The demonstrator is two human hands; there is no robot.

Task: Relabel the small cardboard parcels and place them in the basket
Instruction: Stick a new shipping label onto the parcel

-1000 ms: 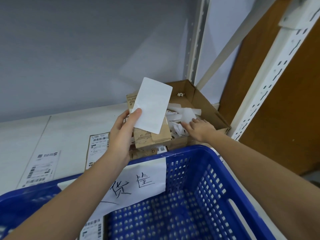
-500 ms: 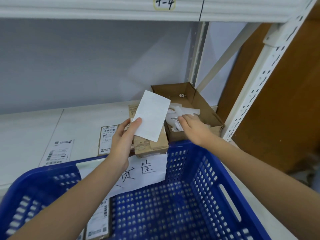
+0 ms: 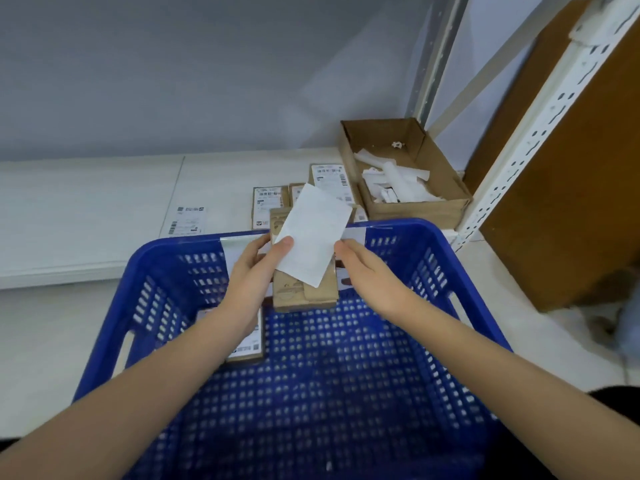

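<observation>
Progress looks partial: one labelled parcel (image 3: 246,344) lies in the basket (image 3: 460,271), several wait beyond on the shelf (image 3: 104,209). Left hand (image 3: 254,271) grips parcel (image 3: 304,292) and blank label (image 3: 313,233); right hand (image 3: 367,271), fingers relaxed, touches the label's edge.

Both forearms are bare from the wrists back to the bottom edge of the view, with no sleeve, watch or band on either. The left hand (image 3: 254,271) and right hand (image 3: 367,271) wear no gloves, and no ring shows on the 2 hands, though the fingers are slightly blurred.
</observation>
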